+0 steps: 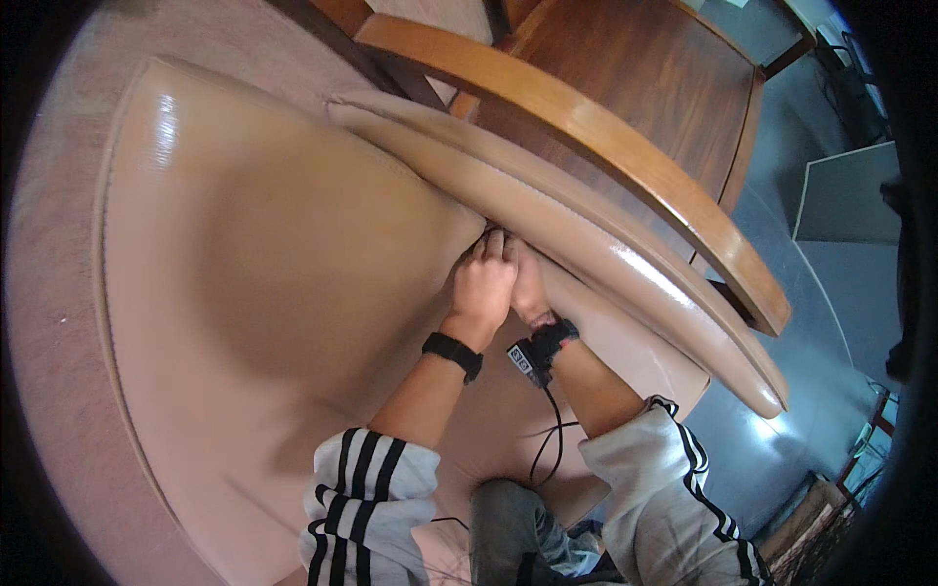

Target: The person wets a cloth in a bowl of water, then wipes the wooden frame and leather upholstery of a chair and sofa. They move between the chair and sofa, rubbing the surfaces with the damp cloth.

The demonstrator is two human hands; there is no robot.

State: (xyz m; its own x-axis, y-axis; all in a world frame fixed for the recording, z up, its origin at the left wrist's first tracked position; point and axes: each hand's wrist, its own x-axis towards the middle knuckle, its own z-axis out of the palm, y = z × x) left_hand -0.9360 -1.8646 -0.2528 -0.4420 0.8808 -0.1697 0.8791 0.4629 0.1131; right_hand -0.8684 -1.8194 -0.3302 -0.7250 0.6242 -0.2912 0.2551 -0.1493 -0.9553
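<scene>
Both hands meet at the corner where a tan leather sofa's back cushion, its seat and the padded armrest side come together. My left hand has its fingers bent over the inner edge of the back cushion. Pressed against it on the right is my right hand, partly covered by the left. The fingertips go down into the dark gap, so what they touch there is hidden. A black strap circles the left wrist; a black strapped device with a cable sits on the right wrist.
A curved wooden armrest runs beyond the padded side, beside a brown wooden table. A pinkish wall or surface lies behind the sofa. Grey floor shows at right, with a panel and a brown object.
</scene>
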